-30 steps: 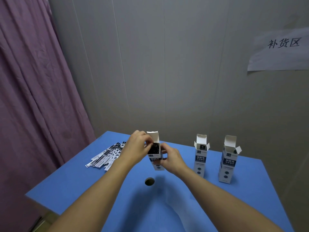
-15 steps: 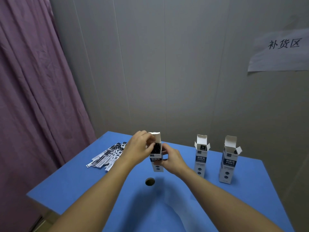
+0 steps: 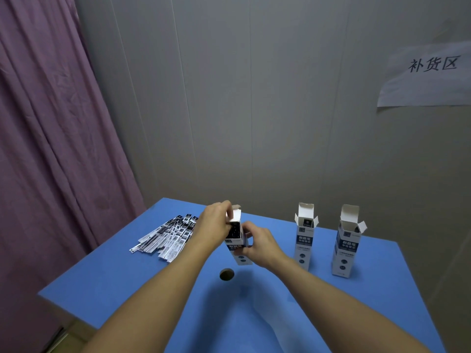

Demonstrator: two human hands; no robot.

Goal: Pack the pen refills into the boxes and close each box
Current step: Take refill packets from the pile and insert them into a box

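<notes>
— While none of the three tall white-and-dark-blue cardboard boxes is closed yet, how far is the packing, in your opinion?

— I judge it is at the beginning. The held box (image 3: pixel 238 247) is the landmark here; it stands upright on the blue table (image 3: pixel 127 281), just behind the small round hole (image 3: pixel 226 274) in the table top. Its top flap points up, and something dark shows in its mouth. I think these are refills, but I cannot count them.

— And what do the hands do?

— The left hand (image 3: pixel 212 226) pinches the white top flap of this box with thumb and fingers curled around it. The right hand (image 3: pixel 260 244) grips the body of the box from its right side, fingers curled around it. To me this looks like the closing step, not yet finished.

— What about the other two boxes?

— The middle box (image 3: pixel 304 238) stands to the right of the held box, well apart, with all flaps open. A dark shape shows at its mouth; whether it is contents or print I cannot tell. The far-right box (image 3: pixel 347 244) is also open, and I see nothing sure inside.

— What remains?

— A fanned pile of flat black-and-white refill packets (image 3: pixel 167 236) lies to the left of the held box. So most of the filling and all three closings remain.
</notes>
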